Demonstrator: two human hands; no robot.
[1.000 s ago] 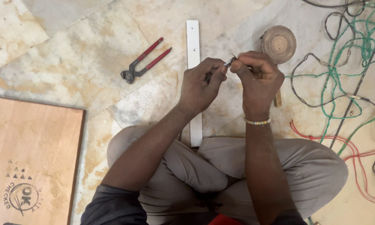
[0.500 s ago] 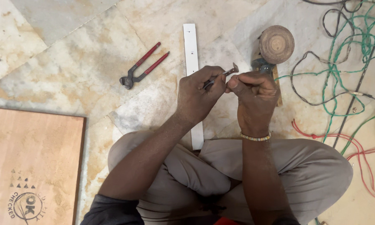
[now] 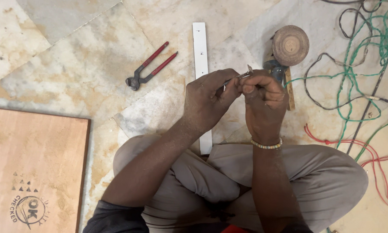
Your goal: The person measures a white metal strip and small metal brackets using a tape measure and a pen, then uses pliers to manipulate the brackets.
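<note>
A small metal pin [image 3: 245,73] is pinched between both hands above the lap. The left hand [image 3: 209,101] and right hand [image 3: 263,101] are closed on it from either side; its long axis is angled up and rightward. Red-handled pincers [image 3: 150,67] are seen well apart on the floor [image 3: 73,51], nearer the left hand.

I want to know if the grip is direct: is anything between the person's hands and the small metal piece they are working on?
Nothing visible: left hand and right hand both pinch the small metal piece directly, above the floor.
</note>
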